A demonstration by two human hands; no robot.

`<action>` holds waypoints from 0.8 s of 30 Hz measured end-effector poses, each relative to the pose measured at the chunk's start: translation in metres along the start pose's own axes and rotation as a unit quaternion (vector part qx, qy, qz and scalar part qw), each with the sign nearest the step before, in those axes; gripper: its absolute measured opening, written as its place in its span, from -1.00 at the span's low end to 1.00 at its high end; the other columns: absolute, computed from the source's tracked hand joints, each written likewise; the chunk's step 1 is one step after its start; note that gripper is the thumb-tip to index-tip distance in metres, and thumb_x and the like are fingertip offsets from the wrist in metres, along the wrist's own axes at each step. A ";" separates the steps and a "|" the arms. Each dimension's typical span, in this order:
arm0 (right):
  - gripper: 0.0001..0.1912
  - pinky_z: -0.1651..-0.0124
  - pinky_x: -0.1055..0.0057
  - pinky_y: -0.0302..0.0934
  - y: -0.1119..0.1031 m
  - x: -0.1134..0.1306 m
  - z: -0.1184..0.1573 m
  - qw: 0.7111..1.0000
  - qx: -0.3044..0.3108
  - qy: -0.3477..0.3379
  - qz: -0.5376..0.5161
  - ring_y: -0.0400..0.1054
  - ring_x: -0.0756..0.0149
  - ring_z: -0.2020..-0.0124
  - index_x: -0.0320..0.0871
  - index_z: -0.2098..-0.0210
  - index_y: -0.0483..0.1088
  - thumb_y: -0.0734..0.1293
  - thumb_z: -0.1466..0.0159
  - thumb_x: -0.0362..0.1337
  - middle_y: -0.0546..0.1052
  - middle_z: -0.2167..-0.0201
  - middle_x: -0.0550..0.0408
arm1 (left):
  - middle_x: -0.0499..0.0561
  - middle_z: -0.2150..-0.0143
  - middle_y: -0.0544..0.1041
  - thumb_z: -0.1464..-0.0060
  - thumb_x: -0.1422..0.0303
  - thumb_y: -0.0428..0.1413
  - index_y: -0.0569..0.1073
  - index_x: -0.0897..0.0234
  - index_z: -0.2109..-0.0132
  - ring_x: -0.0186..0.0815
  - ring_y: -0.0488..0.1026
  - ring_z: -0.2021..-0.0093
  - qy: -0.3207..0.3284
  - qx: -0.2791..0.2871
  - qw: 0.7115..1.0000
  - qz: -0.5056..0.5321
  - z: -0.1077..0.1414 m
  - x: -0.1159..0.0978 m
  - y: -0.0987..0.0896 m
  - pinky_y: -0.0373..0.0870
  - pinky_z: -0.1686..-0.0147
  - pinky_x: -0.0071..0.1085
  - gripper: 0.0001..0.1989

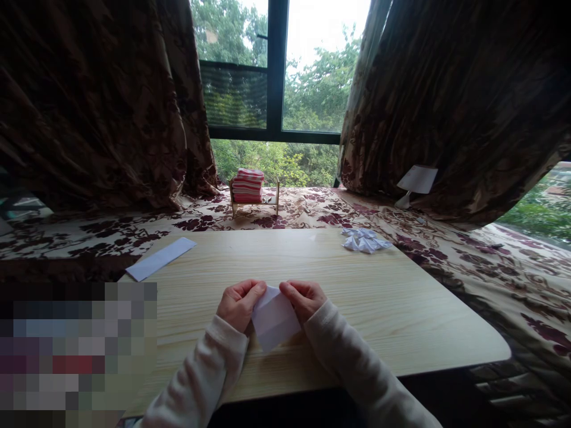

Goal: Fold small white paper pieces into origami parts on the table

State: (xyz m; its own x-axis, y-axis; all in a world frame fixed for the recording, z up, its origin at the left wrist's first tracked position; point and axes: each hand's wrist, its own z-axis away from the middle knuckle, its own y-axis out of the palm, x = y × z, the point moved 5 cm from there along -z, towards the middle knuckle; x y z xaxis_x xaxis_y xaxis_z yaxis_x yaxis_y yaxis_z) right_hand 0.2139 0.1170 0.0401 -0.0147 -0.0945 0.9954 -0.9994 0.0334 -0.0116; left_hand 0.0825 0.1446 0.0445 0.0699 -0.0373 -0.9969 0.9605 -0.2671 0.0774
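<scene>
A small white sheet of paper (275, 321) with a crease across it is held between both hands, above the wooden table (379, 315). My left hand (241, 303) pinches its upper left corner, thumb on top. At the upper right corner, my right hand (306, 297) is closed on the same paper with thumb and fingers. The lower part of the sheet hangs down toward me between the wrists. Several folded white paper pieces (363, 241) lie in a cluster at the table's far right. A long stack of white paper strips (161, 258) rests at the far left.
Beyond the table, a ledge with flowered cloth (312, 208) runs under the window. On it stand a small rack (255, 201) with folded red-and-white striped cloths (248, 185) and a white lamp (417, 179). Dark curtains (89, 107) hang on both sides. The lower left is pixelated.
</scene>
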 end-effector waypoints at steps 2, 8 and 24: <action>-0.59 0.63 0.54 -0.15 -0.002 0.000 -0.001 1.000 -0.019 -0.011 0.008 -0.01 0.53 0.66 -0.23 0.65 0.29 0.30 -0.02 0.03 0.17 0.74 0.25 | -0.13 0.69 0.30 0.19 0.14 0.17 0.43 0.38 0.53 -0.50 0.17 0.66 0.013 -0.001 1.000 -0.007 0.000 0.000 0.000 0.09 0.66 -0.56 -0.68; -0.59 0.63 0.54 -0.03 -0.018 0.000 -0.007 0.991 -0.126 -0.048 -0.009 0.06 0.51 0.67 -0.25 0.60 0.41 0.31 0.01 0.03 0.25 0.74 0.21 | -0.01 0.47 0.47 0.08 0.13 0.08 0.44 0.35 0.36 -0.36 0.37 0.44 0.098 -0.034 0.994 -0.032 0.001 -0.009 -0.001 0.32 0.43 -0.47 -0.67; -0.73 0.54 0.50 0.19 -0.016 -0.004 -0.007 0.988 -0.114 -0.106 0.018 0.27 0.42 0.55 -0.20 0.32 0.45 0.31 -0.05 -0.15 0.44 0.52 0.09 | -0.09 0.54 0.35 0.09 0.37 0.06 0.37 0.24 0.49 -0.38 0.30 0.48 0.302 -0.100 0.920 -0.230 0.018 -0.032 0.005 0.27 0.39 -0.47 -0.92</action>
State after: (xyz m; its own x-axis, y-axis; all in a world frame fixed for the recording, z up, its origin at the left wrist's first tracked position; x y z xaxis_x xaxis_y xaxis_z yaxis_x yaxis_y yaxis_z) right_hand 0.2298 0.1243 0.0368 -0.0804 -0.2940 0.9524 -0.9652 0.2616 -0.0007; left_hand 0.0800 0.1277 0.0767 -0.2767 0.5939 -0.7555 0.9523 0.0642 -0.2983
